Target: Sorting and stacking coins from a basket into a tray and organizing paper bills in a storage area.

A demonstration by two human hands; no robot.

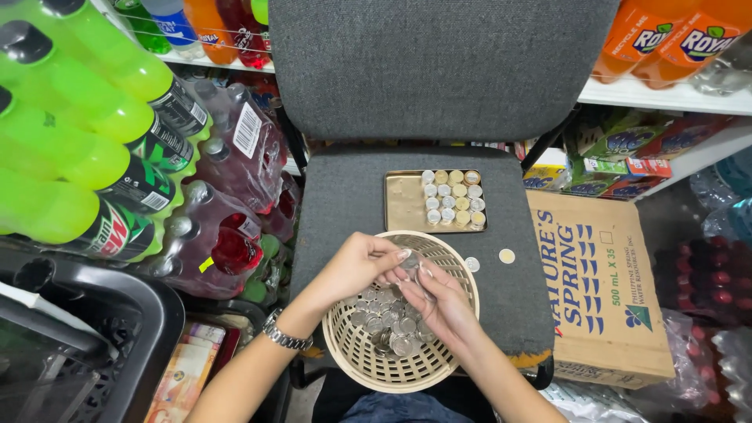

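Shop aisle, shelves of drink bottles on both sides; grey office chair point(352, 196) in the middle serves as the work surface.

Round cream basket point(356, 356) sits at the chair seat's front edge, 6 o'clock in view, with a pile of silver coins point(388, 329) in the bottom.

Both hands meet over the basket's top half. Left hand point(356, 266) comes in from 7 o'clock, metal watch point(283, 335) on the wrist, fingers curled and pinched on a small stack of coins point(410, 262). Right hand point(440, 301) comes in from 5 o'clock, fingertips closed on the same stack from the other side.

Gold rectangular tray point(403, 205) lies on the seat at 12 o'clock from the basket, just beyond its rim. Its right half holds rows of upright coin rolls point(453, 197); left half bare.

Two loose coins on the seat at 2 o'clock from the basket: a silver one point(471, 265) just beside the rim, a gold-toned one point(507, 256) further right.

Cardboard box point(599, 290) stands against the chair at 3 o'clock. Green bottles point(70, 125) at 10 o'clock, wrapped red bottles point(235, 196) below them.
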